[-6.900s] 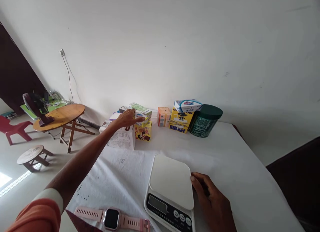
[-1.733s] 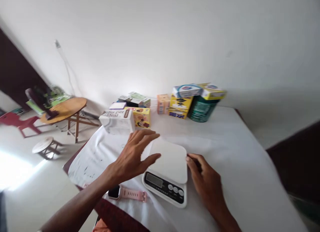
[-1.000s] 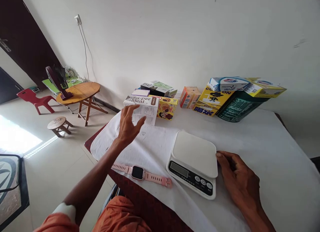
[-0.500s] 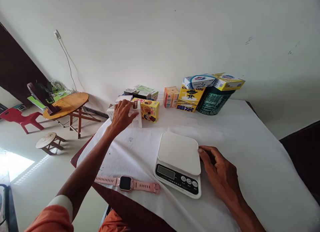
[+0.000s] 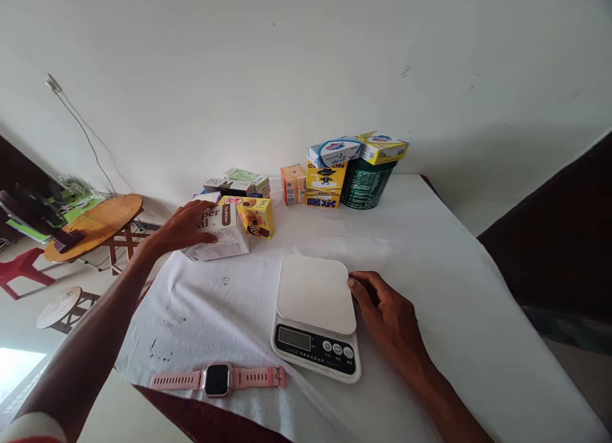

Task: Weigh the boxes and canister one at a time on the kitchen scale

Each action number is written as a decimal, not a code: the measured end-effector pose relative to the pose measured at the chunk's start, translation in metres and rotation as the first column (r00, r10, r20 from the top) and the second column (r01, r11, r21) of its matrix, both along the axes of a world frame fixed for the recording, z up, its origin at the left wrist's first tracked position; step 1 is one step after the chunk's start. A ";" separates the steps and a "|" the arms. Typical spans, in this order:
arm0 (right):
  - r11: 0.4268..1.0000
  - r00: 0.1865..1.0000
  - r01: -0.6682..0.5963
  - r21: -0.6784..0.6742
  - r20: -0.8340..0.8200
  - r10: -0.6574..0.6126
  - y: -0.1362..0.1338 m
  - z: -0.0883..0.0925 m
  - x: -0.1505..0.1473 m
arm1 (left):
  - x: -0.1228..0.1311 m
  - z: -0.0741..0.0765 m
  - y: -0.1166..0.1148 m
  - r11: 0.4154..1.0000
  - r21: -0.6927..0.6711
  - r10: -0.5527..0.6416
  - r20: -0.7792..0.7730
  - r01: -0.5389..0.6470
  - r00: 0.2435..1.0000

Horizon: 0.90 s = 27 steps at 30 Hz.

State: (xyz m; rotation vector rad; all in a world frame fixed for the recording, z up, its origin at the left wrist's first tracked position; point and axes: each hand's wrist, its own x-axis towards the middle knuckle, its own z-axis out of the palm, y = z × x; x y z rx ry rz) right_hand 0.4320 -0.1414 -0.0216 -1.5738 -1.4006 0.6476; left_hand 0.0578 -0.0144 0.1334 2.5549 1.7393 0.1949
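My left hand grips the left part of a white carton printed with dark lettering, thumb on its front and fingers over the top. The hand hides much of the carton. My right hand is curled at the right edge of a white kitchen scale, thumb and forefinger touching the platform's rim. Nothing lies on the platform, and the scale's display looks blank. A pink-strapped smartwatch lies flat to the left of the scale, near the table's front edge.
Behind the carton stand a yellow snack box and several other boxes. Further right are an orange box, a yellow box and a dark green tub with two small boxes on top. A round wooden table stands at left.
My left hand has shifted to the left end of the white carton, whose lettered face now shows more. My right hand stays at the scale's edge. The whole view has turned to the right.
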 end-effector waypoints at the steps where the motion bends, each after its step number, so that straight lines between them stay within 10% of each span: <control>1: 1.000 1.000 0.001 0.005 -0.008 -0.001 0.000 0.000 0.000 | 0.004 0.006 -0.006 0.999 0.039 -0.013 0.031 0.011 0.999; 8: 0.999 1.000 -0.006 0.035 -0.024 0.007 0.001 -0.006 0.001 | 0.074 0.046 -0.053 0.948 0.208 -0.268 0.120 0.240 0.956; 16: 0.997 0.990 -0.023 0.076 -0.136 0.034 -0.001 -0.006 0.003 | 0.160 0.017 -0.072 0.861 0.062 -0.508 0.119 0.505 0.853; 27: 0.995 0.988 -0.008 0.100 -0.152 0.023 -0.002 0.000 0.003 | 0.150 0.020 -0.083 0.897 -0.029 -0.439 0.079 0.442 0.895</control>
